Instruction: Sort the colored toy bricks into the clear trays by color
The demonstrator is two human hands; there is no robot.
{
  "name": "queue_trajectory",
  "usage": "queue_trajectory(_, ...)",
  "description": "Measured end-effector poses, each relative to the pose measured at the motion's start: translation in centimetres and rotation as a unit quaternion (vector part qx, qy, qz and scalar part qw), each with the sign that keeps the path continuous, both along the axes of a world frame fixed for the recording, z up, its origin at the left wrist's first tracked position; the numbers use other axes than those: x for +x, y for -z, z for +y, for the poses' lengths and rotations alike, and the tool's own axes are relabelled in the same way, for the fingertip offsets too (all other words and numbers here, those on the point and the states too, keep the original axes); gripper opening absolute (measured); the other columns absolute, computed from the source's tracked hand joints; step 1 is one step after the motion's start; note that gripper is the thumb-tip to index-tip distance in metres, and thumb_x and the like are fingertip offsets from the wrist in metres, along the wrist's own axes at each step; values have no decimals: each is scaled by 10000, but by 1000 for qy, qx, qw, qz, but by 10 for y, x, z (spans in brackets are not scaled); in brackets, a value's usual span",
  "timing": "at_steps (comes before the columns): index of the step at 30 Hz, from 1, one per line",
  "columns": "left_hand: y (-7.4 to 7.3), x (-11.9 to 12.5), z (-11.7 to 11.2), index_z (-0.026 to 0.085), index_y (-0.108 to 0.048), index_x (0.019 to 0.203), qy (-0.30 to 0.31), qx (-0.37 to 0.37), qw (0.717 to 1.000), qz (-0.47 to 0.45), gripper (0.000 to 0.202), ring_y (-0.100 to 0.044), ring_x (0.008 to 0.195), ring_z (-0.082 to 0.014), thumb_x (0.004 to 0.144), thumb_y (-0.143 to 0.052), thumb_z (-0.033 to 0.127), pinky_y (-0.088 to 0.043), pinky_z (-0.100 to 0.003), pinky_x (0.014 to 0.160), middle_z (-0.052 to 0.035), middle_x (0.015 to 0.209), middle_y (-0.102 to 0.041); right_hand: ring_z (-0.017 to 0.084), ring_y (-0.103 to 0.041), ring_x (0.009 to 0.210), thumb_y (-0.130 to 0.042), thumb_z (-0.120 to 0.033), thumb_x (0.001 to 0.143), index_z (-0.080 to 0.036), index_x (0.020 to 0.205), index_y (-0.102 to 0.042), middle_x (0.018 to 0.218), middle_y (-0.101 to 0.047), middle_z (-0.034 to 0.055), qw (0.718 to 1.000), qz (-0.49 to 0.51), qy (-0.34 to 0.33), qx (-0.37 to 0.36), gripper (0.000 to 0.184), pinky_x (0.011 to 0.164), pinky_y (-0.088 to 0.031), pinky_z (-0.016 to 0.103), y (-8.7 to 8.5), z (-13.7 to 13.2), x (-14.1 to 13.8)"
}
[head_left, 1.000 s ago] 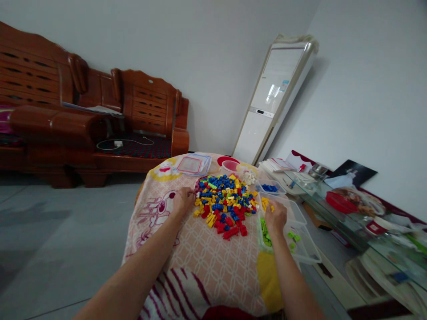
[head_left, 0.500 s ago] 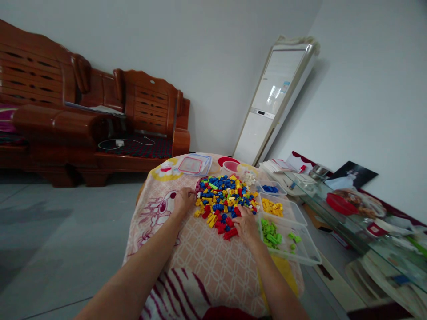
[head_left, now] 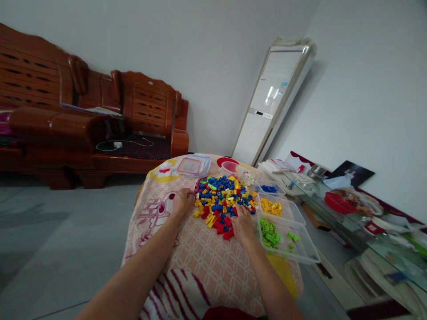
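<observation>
A heap of mixed toy building bricks (head_left: 222, 195), red, blue, yellow and green, covers the middle of the cloth-covered round table (head_left: 207, 258). My left hand (head_left: 183, 202) rests at the heap's left edge, its fingers bent in close together; whatever lies between the tips is too small to make out. My right hand (head_left: 243, 224) lies over the heap's front right side with fingers apart, touching red bricks (head_left: 228, 234). Beside it on the right is a clear plastic tub (head_left: 308, 249) with light green bricks (head_left: 269, 233).
Behind that tub stand a container of yellow bricks (head_left: 271, 206) and one of blue bricks (head_left: 268, 189). White bricks (head_left: 247, 178), a pink-tinted bowl (head_left: 230, 167) and flat lids (head_left: 189, 165) lie at the back. A cluttered glass table (head_left: 316, 195) adjoins on the right.
My right hand has shifted slightly to the left and down along the red bricks. My left hand stays at the heap's edge. The whole view has moved a little.
</observation>
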State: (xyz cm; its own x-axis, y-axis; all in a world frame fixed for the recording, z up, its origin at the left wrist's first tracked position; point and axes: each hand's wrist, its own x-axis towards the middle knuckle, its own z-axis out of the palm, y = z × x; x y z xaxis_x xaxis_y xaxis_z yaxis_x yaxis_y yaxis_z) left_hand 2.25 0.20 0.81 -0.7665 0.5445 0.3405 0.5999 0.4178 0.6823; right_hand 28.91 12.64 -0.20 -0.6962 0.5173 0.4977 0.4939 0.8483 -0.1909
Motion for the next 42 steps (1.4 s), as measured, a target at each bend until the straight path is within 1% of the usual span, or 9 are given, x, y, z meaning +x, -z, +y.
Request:
queue_trajectory(4, 0, 0, 0, 168, -735, 853, -5, 2, 1000, -1, 288, -611, 886, -180, 734, -473, 184, -423, -238, 747, -66, 949, -706, 240, -386, 1316, -460, -222, 874, -196, 1340, -502, 1419, -456, 114, 1000, 5, -6, -20, 469, 1051, -353, 411, -8, -3, -1)
queue_trajectory(7, -1, 0, 0, 161, -731, 852, -2, -2, 1000, 1, 290, -610, 873, -177, 739, -465, 186, -419, -238, 738, -65, 949, -703, 248, -391, 1305, -447, -179, 874, -196, 1050, -676, 1412, -464, 106, 1000, 14, -18, -11, 289, 1055, -341, 433, -20, -4, 3)
queue_trajectory(10, -3, 1, -2, 159, -725, 843, 4, -6, 1000, 2, 285, -607, 873, -172, 740, -461, 182, -415, -231, 740, -60, 942, -703, 253, -437, 1250, -430, -178, 876, -169, 868, -696, 1354, -510, 135, 998, 56, -7, 0, 267, 1045, -349, 438, -31, 4, 11)
queue_trajectory(19, -5, 4, -3, 172, -720, 837, 4, 0, 1000, -12, 262, -612, 870, -176, 743, -476, 185, -418, -230, 723, -65, 929, -707, 293, -518, 1087, -428, -187, 796, -140, 884, -699, 1048, -647, 166, 974, 167, 148, 49, 289, 984, -370, 503, -51, 80, 55)
queue_trajectory(22, -6, 4, -3, 174, -720, 839, 2, -5, 1000, -15, 261, -612, 864, -173, 743, -478, 186, -416, -226, 716, -62, 927, -708, 290, -523, 1075, -430, -196, 796, -127, 942, -696, 1038, -649, 166, 970, 178, 159, 54, 311, 986, -373, 498, -55, 75, 58)
queue_trajectory(25, -6, 3, -2, 168, -725, 849, 7, -6, 1000, -8, 276, -614, 863, -174, 741, -471, 190, -417, -230, 720, -62, 940, -707, 265, -515, 1124, -403, -207, 854, -133, 1039, -682, 1145, -622, 159, 981, 164, 89, 54, 343, 986, -403, 453, -46, 35, 48)
queue_trajectory(31, -7, 5, -4, 162, -734, 885, 2, -20, 1000, -13, 301, -621, 865, -179, 761, -462, 199, -415, -239, 710, -74, 976, -712, 243, -500, 1198, -406, -215, 915, -177, 1182, -644, 1272, -589, 123, 996, 90, -20, 23, 359, 1015, -404, 431, 0, -44, 30)
queue_trajectory(35, -9, 8, -7, 164, -737, 882, -2, -26, 999, -23, 289, -625, 854, -184, 766, -477, 213, -418, -241, 700, -79, 953, -722, 288, -484, 1230, -442, -294, 921, -128, 1196, -638, 1299, -567, 175, 995, 96, 26, 11, 376, 1029, -382, 487, 19, -46, 32)
queue_trajectory(42, -9, 27, -14, 167, -715, 891, 38, 47, 998, -18, 273, -619, 771, -166, 781, -485, 266, -453, -250, 705, -58, 878, -708, 258, -548, 1165, -362, -339, 953, -104, 1192, -636, 1234, -615, 176, 988, 140, 28, -63, 433, 1007, -422, 452, 23, -37, 34)
